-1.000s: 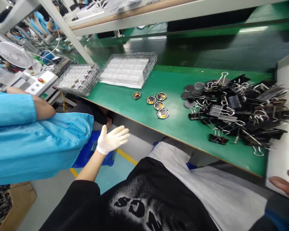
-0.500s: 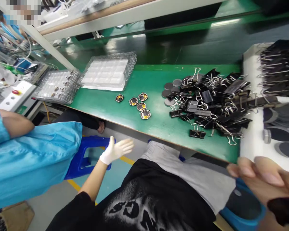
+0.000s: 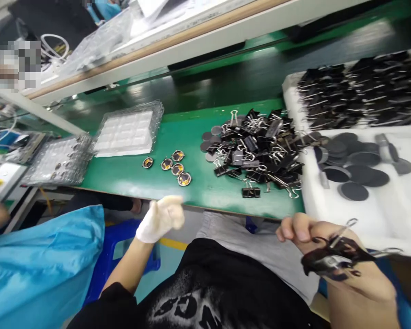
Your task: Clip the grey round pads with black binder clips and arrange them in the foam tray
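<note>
My left hand [image 3: 161, 218], in a white glove, hangs in the air just off the table's front edge. Its fingers are loosely bent and nothing is in them. My right hand [image 3: 332, 242], bare, is low on the right with its fingers curled. Against its palm or wrist sits a black binder clip [image 3: 339, 260] with wire handles; blur hides how it is gripped. Several round watch heads [image 3: 177, 169] with gold-coloured details lie on the green table [image 3: 192, 196], nearest my left hand. Right of them is a heap of black binder clips [image 3: 256, 146] with grey discs [image 3: 210, 156] at its left side.
A white foam tray [image 3: 390, 214] on the right holds rows of clips and dark discs [image 3: 353, 192]. Clear plastic trays [image 3: 126, 130] are stacked at the back left. A shelf [image 3: 150, 55] crosses above. A person in blue [image 3: 44, 256] is at the left by a blue stool [image 3: 133, 228].
The view has swung right, showing more of the foam tray. My left hand's stretched fingers have bent. My right hand has come further into view, with the binder clip now visible.
</note>
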The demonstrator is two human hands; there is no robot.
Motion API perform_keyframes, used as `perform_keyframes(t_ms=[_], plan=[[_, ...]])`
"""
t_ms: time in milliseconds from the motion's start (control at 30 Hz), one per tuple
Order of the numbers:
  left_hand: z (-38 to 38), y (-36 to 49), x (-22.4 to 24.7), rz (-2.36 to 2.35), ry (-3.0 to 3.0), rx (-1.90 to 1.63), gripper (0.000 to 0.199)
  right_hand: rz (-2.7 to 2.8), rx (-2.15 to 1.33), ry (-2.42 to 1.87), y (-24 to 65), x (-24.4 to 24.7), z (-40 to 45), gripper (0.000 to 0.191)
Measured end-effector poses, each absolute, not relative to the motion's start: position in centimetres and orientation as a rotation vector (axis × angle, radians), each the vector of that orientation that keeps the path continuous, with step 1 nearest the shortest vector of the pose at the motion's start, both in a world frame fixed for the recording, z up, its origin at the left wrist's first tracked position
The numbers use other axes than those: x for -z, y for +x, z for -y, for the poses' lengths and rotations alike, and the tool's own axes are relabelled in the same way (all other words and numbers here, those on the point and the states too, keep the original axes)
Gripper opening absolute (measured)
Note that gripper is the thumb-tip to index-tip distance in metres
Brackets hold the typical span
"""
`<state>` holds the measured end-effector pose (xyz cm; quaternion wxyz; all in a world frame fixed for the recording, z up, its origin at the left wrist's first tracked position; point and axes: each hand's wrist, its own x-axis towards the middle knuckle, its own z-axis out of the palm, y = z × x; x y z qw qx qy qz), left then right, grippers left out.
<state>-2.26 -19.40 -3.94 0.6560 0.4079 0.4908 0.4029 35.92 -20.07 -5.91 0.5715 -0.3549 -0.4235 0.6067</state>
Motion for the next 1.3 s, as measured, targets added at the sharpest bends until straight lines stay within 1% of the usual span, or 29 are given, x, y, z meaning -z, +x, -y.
perform_keyframes(t_ms=[67,133,233,267,367,533,600,667,733,767,833,900,1000,1100,1167,1233,1300], plan=[[18.0,-0.7,2.7,-1.386,1.338,-0.779,0.052,0.982,-1.498,-0.769,35.5,5.6,20.6,0.021],[16.2,1.6,1.3,-1.537,1.878,-0.601,0.044,0.786,-1.415,-0.875,34.5,5.3,21.3,0.023],[13.0,6.2,-0.1,-1.393,2.555,-0.374,0.034,0.501,-1.219,-1.053,32.4,4.8,21.9,0.028],[12.0,7.9,-0.3,-1.334,2.691,-0.305,0.035,0.465,-1.197,-1.059,31.8,4.5,21.8,0.028],[9.8,12.3,-0.5,-1.271,2.924,-0.127,0.051,0.435,-1.244,-0.983,30.8,3.4,21.1,0.028],[7.8,15.1,-0.5,-1.245,3.018,0.246,0.055,0.384,-1.29,-0.899,31.2,2.5,19.8,0.033],[7.4,15.0,-0.8,-1.132,2.985,0.26,0.054,0.382,-1.28,-0.894,31.5,2.7,19.6,0.036],[7.1,14.9,-1.4,-1.046,2.85,0.116,0.048,0.392,-1.27,-0.88,31.7,2.9,19.6,0.035],[7.1,14.9,-2.4,-1.117,2.625,-0.191,0.041,0.426,-1.244,-0.866,31.6,3.0,19.4,0.034],[7.1,15.0,-2.9,-1.178,2.498,-0.36,0.039,0.455,-1.241,-0.862,31.4,3.0,19.3,0.036],[7.3,15.3,-3.8,-1.242,2.293,-0.615,0.038,0.519,-1.249,-0.848,30.9,2.9,18.8,0.048],[7.3,15.4,-4.2,-1.152,2.23,-0.693,0.038,0.559,-1.251,-0.812,30.4,2.8,18.0,0.052],[6.2,14.7,-4.1,-0.782,2.302,-0.645,0.034,0.581,-1.224,-0.728,29.7,2.7,16.8,0.04],[4.4,13.3,-3.9,-0.506,2.373,-0.687,0.041,0.646,-1.271,-0.682,29.7,2.8,16.3,0.039],[3.4,12.7,-3.9,-0.525,2.498,-0.564,0.036,0.693,-1.314,-0.67,30.0,2.9,16.4,0.039],[2.9,12.6,-4.1,-0.585,2.63,-0.308,0.033,0.731,-1.347,-0.669,30.3,3.0,16.5,0.036],[2.8,12.7,-4.2,-0.604,2.683,-0.166,0.041,0.752,-1.385,-0.678,30.6,2.9,16.5,0.033]])
